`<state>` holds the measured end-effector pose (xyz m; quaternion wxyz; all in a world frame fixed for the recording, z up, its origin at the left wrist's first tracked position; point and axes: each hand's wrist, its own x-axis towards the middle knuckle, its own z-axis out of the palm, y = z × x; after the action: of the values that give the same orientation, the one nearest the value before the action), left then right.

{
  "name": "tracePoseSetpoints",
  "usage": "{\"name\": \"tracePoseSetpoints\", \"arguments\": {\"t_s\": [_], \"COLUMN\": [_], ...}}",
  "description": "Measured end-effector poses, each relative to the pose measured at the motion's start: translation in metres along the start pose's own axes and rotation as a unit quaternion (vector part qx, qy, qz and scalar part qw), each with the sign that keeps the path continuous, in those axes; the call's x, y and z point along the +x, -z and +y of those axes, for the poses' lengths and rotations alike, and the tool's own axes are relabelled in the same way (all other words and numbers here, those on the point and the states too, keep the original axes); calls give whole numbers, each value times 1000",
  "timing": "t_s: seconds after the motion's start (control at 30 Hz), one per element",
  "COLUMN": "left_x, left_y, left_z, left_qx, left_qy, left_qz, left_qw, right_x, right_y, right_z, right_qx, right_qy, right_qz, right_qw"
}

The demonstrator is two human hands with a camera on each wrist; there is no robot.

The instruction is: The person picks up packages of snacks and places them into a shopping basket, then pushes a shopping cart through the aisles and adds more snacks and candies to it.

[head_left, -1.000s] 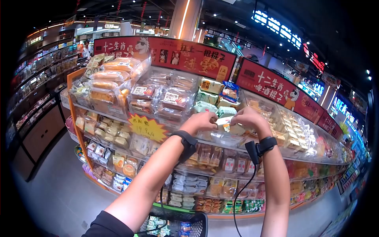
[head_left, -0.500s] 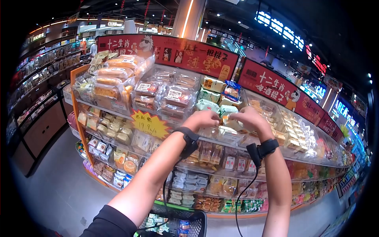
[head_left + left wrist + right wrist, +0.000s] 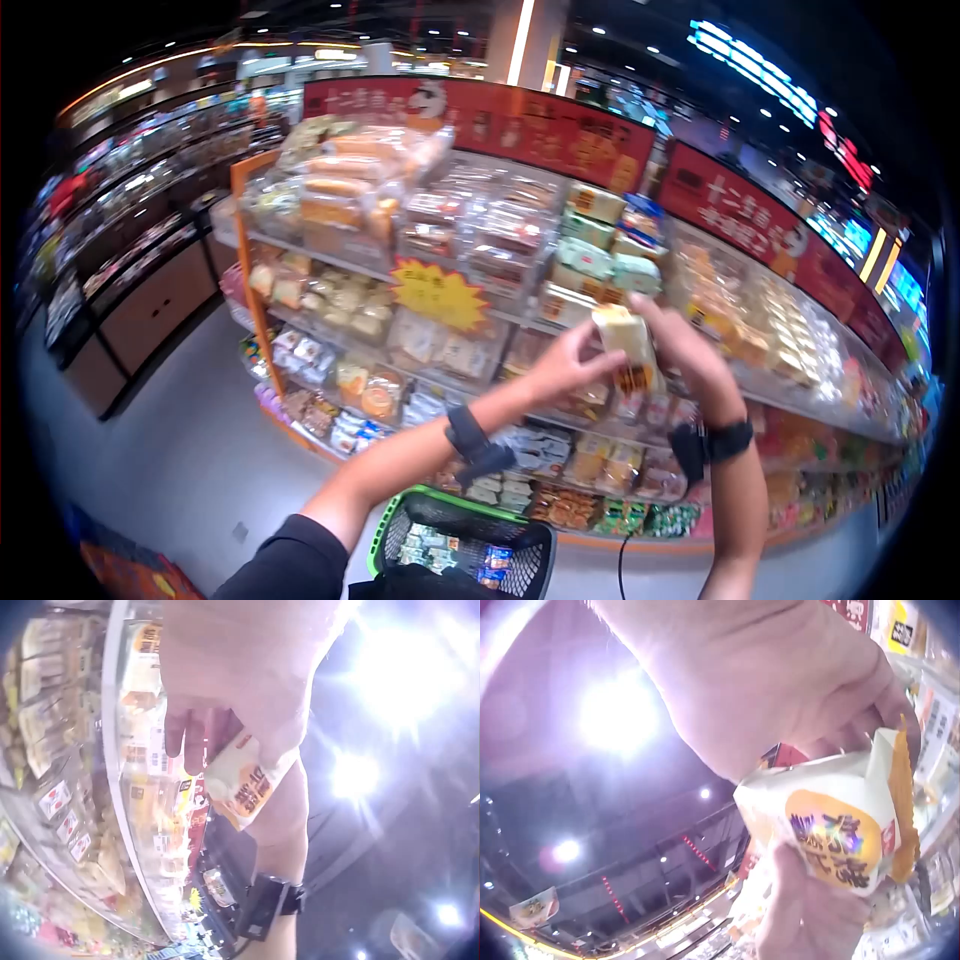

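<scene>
A cream and yellow wrapped snack packet (image 3: 628, 345) is between the two hands, in front of the upper shelf. The left hand (image 3: 572, 366) pinches its lower left side between thumb and fingers. On its right side the right hand (image 3: 682, 345) holds the packet near the top. The left wrist view shows the packet (image 3: 247, 780) below the left hand (image 3: 232, 682). In the right wrist view the packet (image 3: 825, 817) shows an orange oval with dark print; the right hand (image 3: 780, 697) is over it, its fingers partly hidden behind.
Green-wrapped packets (image 3: 583, 258) and boxed breads (image 3: 515, 225) fill the upper shelf. A black basket with a green rim (image 3: 385, 520), holding several packets, stands below on the floor side. Another shelf unit (image 3: 120, 330) is at the far left.
Both hands have drawn back and down from the shelf compartment, and the packet is now lifted between them. The view has shifted, showing more of the basket.
</scene>
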<state>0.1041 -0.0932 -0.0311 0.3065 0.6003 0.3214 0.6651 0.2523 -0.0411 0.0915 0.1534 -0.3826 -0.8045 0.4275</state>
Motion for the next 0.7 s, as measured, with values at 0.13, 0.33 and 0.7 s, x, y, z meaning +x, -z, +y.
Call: {"name": "tracePoseSetpoints", "arguments": {"t_s": [0.13,0.33,0.7], "left_x": [-65,-175,-264], "left_y": [20,31,15], "left_z": [-53,-108,-147], "left_qx": [-61,19,-11], "left_qy": [90,211,390], "left_qz": [0,29,124], "left_qw": [994,977,912], "right_x": [3,23,-47], "right_y": [-66,-170,-226], "right_z": [72,223,256], "right_qx": [-84,77,420], "right_qy": [120,57,-231], "right_qz": [81,-35,-177], "right_qw": [986,995,860]}}
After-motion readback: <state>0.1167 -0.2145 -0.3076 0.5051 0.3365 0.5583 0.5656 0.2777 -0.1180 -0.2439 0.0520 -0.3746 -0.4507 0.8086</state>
